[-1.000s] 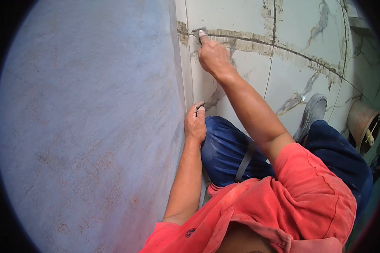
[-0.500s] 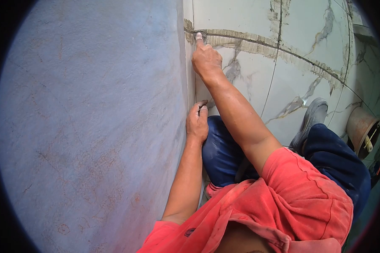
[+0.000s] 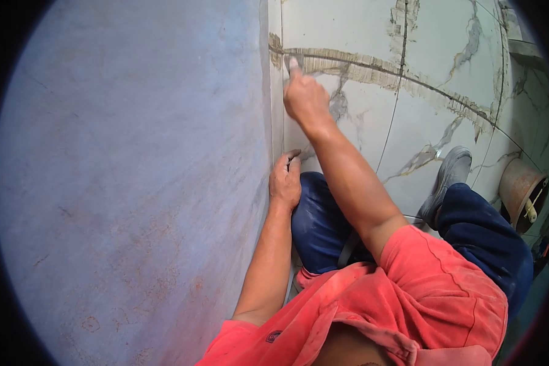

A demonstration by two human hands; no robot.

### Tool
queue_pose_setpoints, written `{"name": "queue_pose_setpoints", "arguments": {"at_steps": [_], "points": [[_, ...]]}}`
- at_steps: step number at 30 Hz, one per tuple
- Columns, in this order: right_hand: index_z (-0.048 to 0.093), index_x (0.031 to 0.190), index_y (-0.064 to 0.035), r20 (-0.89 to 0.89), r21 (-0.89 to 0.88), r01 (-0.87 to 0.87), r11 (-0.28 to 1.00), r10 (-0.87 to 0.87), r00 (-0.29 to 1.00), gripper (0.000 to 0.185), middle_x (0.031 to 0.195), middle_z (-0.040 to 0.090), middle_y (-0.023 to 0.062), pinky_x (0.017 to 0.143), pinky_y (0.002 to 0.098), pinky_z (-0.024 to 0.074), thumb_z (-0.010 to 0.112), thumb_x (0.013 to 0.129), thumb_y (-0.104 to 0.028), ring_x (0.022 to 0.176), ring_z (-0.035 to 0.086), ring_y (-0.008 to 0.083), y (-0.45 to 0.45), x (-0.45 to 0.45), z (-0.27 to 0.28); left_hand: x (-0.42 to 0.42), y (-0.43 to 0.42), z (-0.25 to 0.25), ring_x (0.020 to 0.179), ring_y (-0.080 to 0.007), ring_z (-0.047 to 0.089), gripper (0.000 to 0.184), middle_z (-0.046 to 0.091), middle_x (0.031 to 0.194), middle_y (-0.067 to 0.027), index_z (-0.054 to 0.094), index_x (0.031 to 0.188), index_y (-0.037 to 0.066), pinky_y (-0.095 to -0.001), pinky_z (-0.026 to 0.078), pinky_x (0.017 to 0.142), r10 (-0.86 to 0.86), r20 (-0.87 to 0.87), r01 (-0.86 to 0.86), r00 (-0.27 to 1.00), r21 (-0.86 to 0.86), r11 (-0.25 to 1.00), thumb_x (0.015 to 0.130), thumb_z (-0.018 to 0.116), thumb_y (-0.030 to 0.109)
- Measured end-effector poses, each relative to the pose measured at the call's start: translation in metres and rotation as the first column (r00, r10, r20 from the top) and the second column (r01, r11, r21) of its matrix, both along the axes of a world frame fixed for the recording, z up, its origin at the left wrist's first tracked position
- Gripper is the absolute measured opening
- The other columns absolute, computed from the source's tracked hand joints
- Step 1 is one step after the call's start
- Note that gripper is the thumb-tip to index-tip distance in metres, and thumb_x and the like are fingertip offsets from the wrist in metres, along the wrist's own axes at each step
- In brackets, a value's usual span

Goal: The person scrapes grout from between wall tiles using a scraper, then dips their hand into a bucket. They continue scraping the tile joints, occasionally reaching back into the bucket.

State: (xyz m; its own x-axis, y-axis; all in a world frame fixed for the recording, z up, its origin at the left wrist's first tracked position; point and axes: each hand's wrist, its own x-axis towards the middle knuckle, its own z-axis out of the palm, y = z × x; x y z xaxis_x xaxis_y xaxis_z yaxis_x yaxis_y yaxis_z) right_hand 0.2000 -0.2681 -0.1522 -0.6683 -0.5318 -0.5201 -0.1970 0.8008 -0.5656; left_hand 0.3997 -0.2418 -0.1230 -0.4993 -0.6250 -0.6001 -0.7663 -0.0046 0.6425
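Observation:
My right hand is closed, its index finger stretched along a small grey flat scraper. The scraper lies against the white marbled tile, just below the grout-smeared joint and near the wall corner. Most of its shape is hidden by the finger. Lower down, my left hand rests between the wall base and my knee, fingers loosely bent and a little apart. Nothing shows in it. Its fingertips are dusty and dark.
A blue-grey wall rises close on the left. To the right stands a dusty bucket with a pale-handled tool in it. My shoe is on the tiles. Another smeared joint runs off the long one.
My right hand has drawn the scraper slightly down and to the right, away from the joint by the corner. My left hand stays where it was.

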Motion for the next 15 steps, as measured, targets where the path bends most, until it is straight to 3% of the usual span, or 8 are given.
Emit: {"name": "queue_pose_setpoints", "arguments": {"at_steps": [4,6,8,12,15], "points": [[0.035,0.152,-0.0012,-0.019,-0.044,0.014,0.999,-0.015,1.000,0.063,0.099,0.070,0.0248,0.083,0.0524,0.0546,0.045,0.090,-0.007,0.093,0.070,0.0410,-0.011,-0.019,-0.020,-0.002,-0.001,-0.001,0.114,-0.0357,0.063,0.038,0.067,0.119,-0.0226,0.066,0.121,0.000,-0.0382,0.046,0.100,-0.005,-0.013,0.005,1.000,0.008,1.000,0.097,0.049,0.025],[0.042,0.148,-0.0027,0.005,-0.077,0.025,0.997,-0.025,1.000,0.058,0.094,0.070,0.0270,0.082,0.0559,0.0522,0.045,0.092,-0.017,0.090,0.068,0.0453,-0.002,-0.001,-0.028,0.000,-0.001,-0.002,0.114,-0.0349,0.063,0.038,0.068,0.119,-0.0221,0.065,0.122,0.000,-0.0384,0.046,0.100,0.012,-0.037,-0.011,0.999,0.010,1.000,0.097,0.049,0.024],[0.045,0.146,-0.0053,0.021,-0.029,-0.004,1.000,0.005,1.000,0.055,0.094,0.070,0.0260,0.082,0.0557,0.0523,0.046,0.094,-0.020,0.090,0.068,0.0453,0.012,0.014,-0.015,0.002,-0.002,-0.001,0.114,-0.0338,0.063,0.038,0.068,0.119,-0.0215,0.065,0.122,0.000,-0.0381,0.046,0.100,0.035,-0.051,-0.034,0.998,0.023,0.999,0.097,0.049,0.024],[0.045,0.147,-0.0128,-0.012,-0.158,0.124,0.980,-0.128,0.992,0.054,0.096,0.070,0.0261,0.082,0.0559,0.0512,0.055,0.096,-0.027,0.091,0.066,0.0476,0.044,0.014,0.006,0.005,0.000,-0.010,0.114,-0.0304,0.063,0.038,0.068,0.119,-0.0196,0.065,0.122,-0.001,-0.0369,0.046,0.100,0.043,-0.035,-0.041,0.998,0.051,0.998,0.097,0.050,0.023],[0.042,0.147,-0.0123,-0.056,-0.494,0.134,0.859,-0.185,0.981,0.060,0.092,0.068,0.0269,0.077,0.0551,0.0508,0.063,0.093,-0.026,0.088,0.066,0.0465,0.059,-0.014,0.016,0.011,-0.003,-0.019,0.114,-0.0290,0.064,0.036,0.069,0.119,-0.0181,0.066,0.122,0.001,-0.0357,0.046,0.100,0.018,-0.026,-0.016,0.999,0.055,0.998,0.097,0.051,0.023]]}}
